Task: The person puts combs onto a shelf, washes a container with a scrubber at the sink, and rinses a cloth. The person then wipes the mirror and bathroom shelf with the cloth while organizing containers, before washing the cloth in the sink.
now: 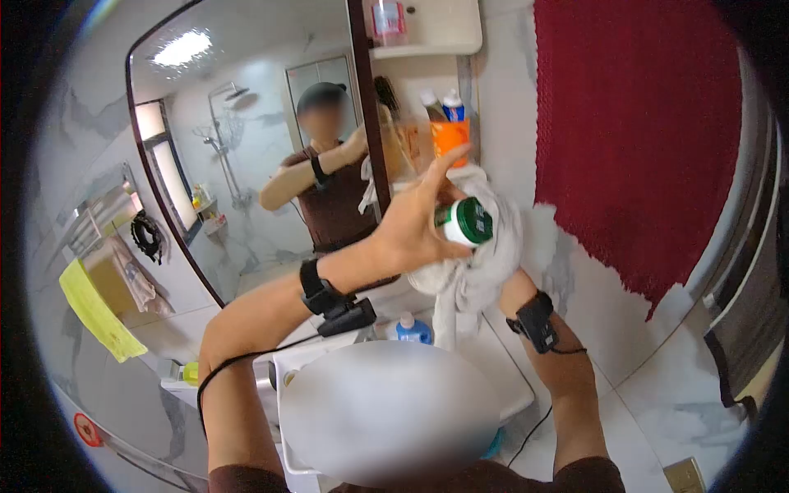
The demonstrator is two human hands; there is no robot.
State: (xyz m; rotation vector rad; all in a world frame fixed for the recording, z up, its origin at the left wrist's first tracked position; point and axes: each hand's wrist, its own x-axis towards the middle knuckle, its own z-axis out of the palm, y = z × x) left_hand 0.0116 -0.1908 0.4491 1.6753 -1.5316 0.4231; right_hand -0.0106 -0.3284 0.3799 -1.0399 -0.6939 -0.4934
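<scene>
My left hand [415,218] is closed around a small white jar with a dark green lid [472,223], in front of the wall shelf. The lid faces toward me and to the right. A white cloth [501,226] is bunched up just behind and beside the jar, with a long end hanging down. My right hand [516,287] reaches up into this cloth and supports it; the folds and the jar hide its fingers. Close above my left fingers, an orange cup [449,138] stands on the shelf with tubes in it.
Left of the shelf hangs a mirror [255,164] with a person's reflection. A blue bottle [413,330] stands by the white basin [289,448] below. A dark red cloth [637,123] hangs on the right. Black straps with devices and cables sit on both wrists.
</scene>
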